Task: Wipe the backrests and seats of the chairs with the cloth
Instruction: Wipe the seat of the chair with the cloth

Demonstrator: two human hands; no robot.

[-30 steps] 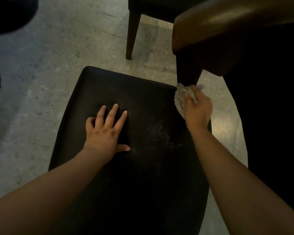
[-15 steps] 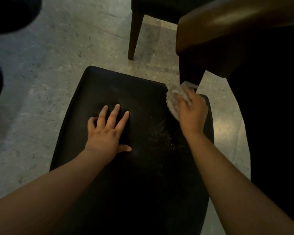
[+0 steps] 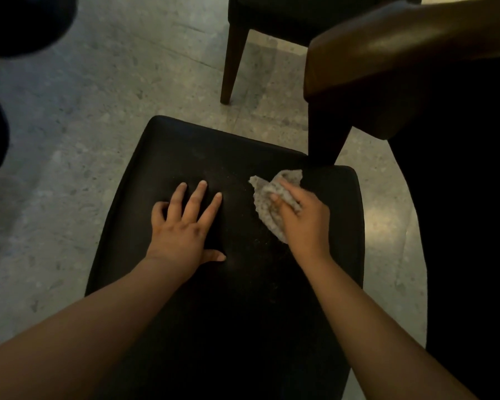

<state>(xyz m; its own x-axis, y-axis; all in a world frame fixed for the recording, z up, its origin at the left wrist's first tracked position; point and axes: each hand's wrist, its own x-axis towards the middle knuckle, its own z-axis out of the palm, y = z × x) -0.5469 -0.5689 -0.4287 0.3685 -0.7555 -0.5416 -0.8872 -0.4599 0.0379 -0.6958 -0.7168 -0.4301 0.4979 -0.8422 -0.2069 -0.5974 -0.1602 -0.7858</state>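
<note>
A black padded chair seat (image 3: 185,151) fills the middle of the view below me. My left hand (image 3: 182,226) lies flat on it with fingers spread, holding nothing. My right hand (image 3: 303,220) presses a crumpled grey cloth (image 3: 269,197) onto the seat's right half, near the far edge. Fine pale crumbs or dust speckle the seat just in front of the cloth. The chair's backrest is out of view.
A brown wooden table corner (image 3: 387,53) with its dark leg (image 3: 325,134) stands just beyond the seat's far right corner. Another dark chair (image 3: 272,15) with a wooden leg (image 3: 233,62) stands farther back. Grey speckled floor (image 3: 70,140) lies to the left.
My right hand has slid the cloth from the seat's far right corner leftward, towards the middle of the seat. My left hand has stayed flat in place.
</note>
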